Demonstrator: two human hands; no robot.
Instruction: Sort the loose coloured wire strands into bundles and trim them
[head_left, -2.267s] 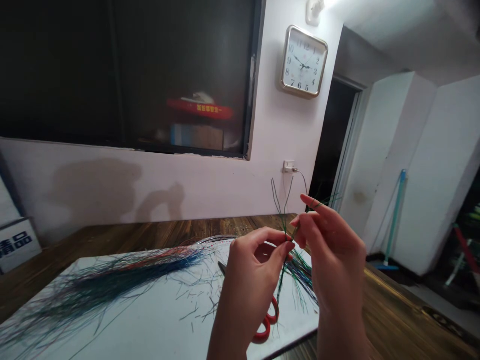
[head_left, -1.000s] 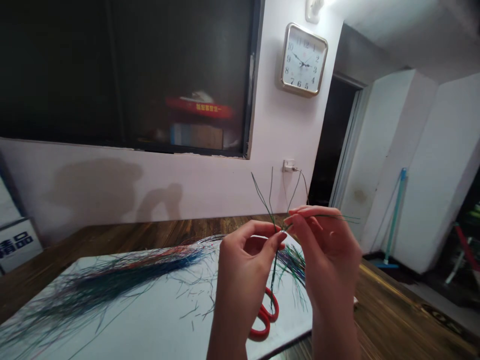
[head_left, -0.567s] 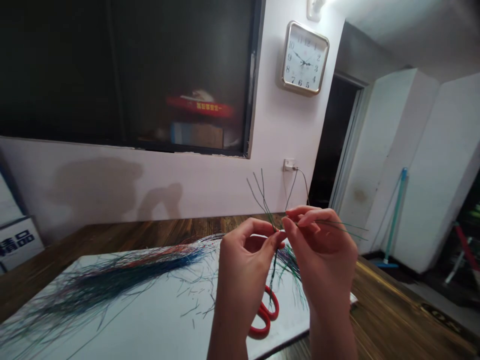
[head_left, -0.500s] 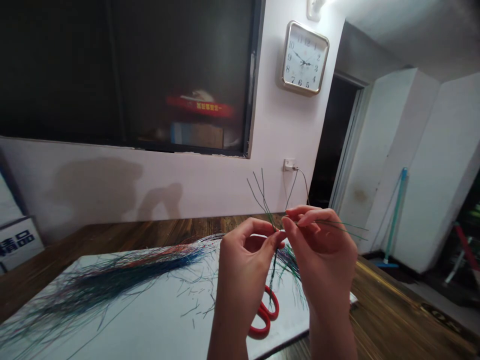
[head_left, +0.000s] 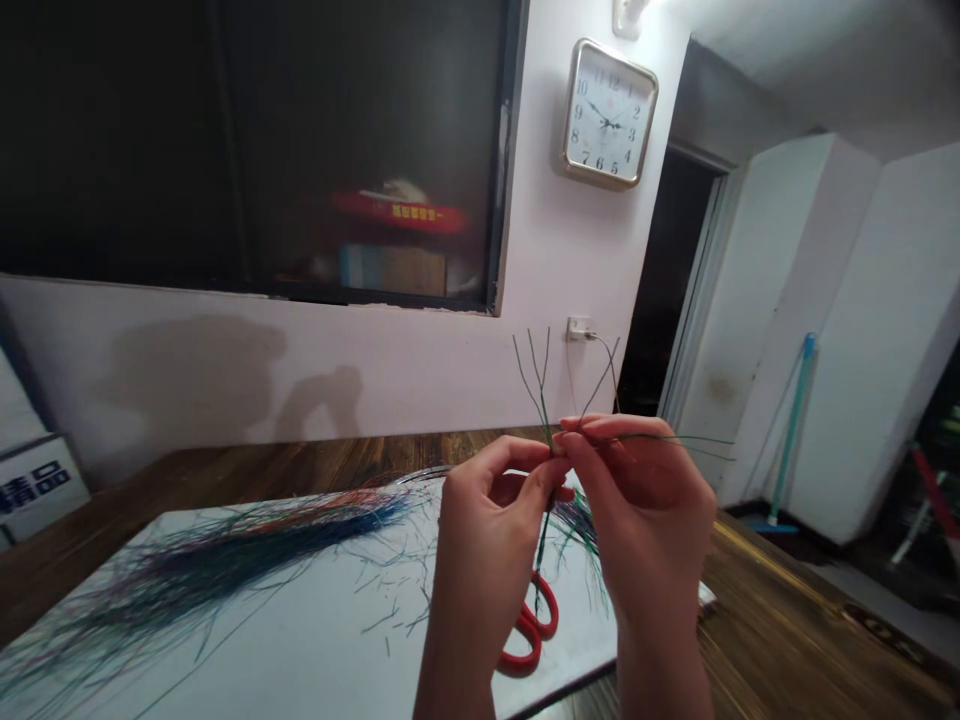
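Two hands (head_left: pixel 487 545) (head_left: pixel 641 510) pinched on green wires (head_left: pixel 541 420)

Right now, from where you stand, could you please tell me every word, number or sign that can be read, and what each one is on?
"1" to "12" on the wall clock.
"精品" on the sign at far left.
Yellow characters on the red banner: too blurred to read.
Dark lettering on the wooden table: too blurred to read.
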